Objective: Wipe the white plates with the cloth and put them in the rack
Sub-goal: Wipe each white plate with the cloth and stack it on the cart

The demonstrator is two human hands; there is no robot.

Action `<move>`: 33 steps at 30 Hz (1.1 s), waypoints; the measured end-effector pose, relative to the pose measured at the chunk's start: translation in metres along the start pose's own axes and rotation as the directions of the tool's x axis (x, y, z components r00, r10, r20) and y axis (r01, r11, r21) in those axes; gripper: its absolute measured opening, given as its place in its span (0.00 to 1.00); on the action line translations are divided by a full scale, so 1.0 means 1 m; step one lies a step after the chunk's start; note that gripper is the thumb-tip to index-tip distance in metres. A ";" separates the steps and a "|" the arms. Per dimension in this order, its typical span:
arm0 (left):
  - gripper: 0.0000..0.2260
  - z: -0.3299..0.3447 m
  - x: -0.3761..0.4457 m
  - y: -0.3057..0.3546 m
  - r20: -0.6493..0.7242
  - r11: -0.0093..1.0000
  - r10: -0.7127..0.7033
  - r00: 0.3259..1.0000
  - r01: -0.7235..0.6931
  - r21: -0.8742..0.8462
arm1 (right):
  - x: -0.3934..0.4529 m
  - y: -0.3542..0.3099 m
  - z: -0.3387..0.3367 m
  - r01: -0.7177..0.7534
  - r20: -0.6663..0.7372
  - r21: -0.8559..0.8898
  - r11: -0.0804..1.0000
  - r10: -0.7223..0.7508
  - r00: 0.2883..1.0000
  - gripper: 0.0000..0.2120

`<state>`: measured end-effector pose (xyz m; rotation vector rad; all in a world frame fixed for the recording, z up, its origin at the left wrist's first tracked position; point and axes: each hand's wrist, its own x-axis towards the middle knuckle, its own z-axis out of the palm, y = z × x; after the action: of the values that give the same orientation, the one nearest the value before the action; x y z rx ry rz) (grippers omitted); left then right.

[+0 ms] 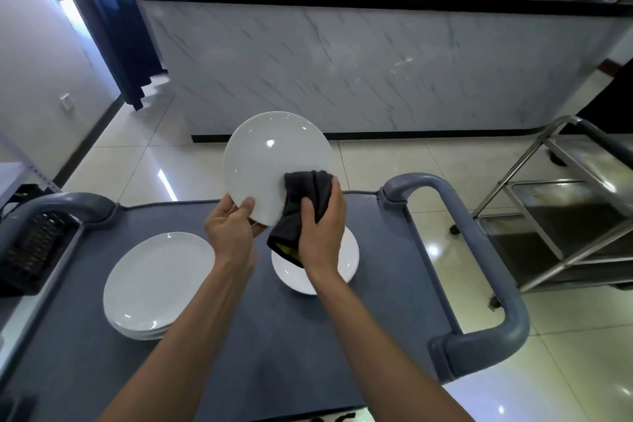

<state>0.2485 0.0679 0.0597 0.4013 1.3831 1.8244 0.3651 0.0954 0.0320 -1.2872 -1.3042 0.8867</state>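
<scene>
A: What are the hands doing?

B: The left hand [230, 229] grips the lower rim of a round white ceramic plate [270, 161], thumb on its face, holding it tilted up above the grey cart top, the desk [239, 353]. The right hand [322, 223] clutches a dark grey folded cloth [305, 199] and presses it against the plate's lower right edge; a bit of yellow shows at the cloth's bottom fold.

A: And the other plates?

B: A stack of white oval plates [157, 281] sits on the desk to the left. Another white plate [346, 260] lies under the right hand, partly hidden by the wrist and cloth.

A: The rack?

B: A black slotted rack [30, 250] stands at the desk's left edge, near the stack but not touching it. A steel trolley [565, 216] stands on the tiled floor to the right.
</scene>
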 end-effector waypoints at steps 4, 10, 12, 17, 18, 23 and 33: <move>0.12 -0.004 -0.002 0.006 0.017 0.999 0.015 1.000 -0.016 0.038 | -0.006 0.003 0.003 -0.012 0.030 -0.019 1.000 0.012 0.999 0.29; 0.13 -0.023 0.004 0.015 0.054 0.987 0.038 0.998 -0.046 0.155 | 0.018 0.005 -0.011 0.082 0.070 -0.137 0.987 -0.073 0.995 0.27; 0.13 -0.029 0.008 0.021 0.095 0.978 0.030 0.995 -0.048 0.201 | 0.026 0.005 -0.017 0.152 0.102 -0.174 0.973 -0.136 0.985 0.26; 0.12 -0.035 0.014 0.037 0.211 0.939 0.003 0.978 -0.075 0.334 | 0.043 0.005 -0.027 0.301 0.173 -0.260 0.918 -0.262 0.949 0.26; 0.12 -0.035 0.015 0.039 0.235 0.928 -0.001 0.972 -0.086 0.362 | 0.047 0.004 -0.029 0.323 0.179 -0.284 0.903 -0.282 0.943 0.26; 0.12 -0.036 0.014 0.040 0.346 0.859 -0.051 0.937 -0.135 0.494 | 0.057 -0.007 -0.035 0.473 0.278 -0.365 0.802 -0.391 0.877 0.26; 0.14 -0.043 0.011 0.035 0.373 0.838 0.081 0.924 -0.266 0.477 | 0.058 -0.013 -0.047 0.487 0.346 -0.245 0.838 -0.394 0.852 0.31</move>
<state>0.1991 0.0444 0.0740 1.1095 1.6156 1.3964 0.4154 0.1429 0.0632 -1.0461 -1.9496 0.5432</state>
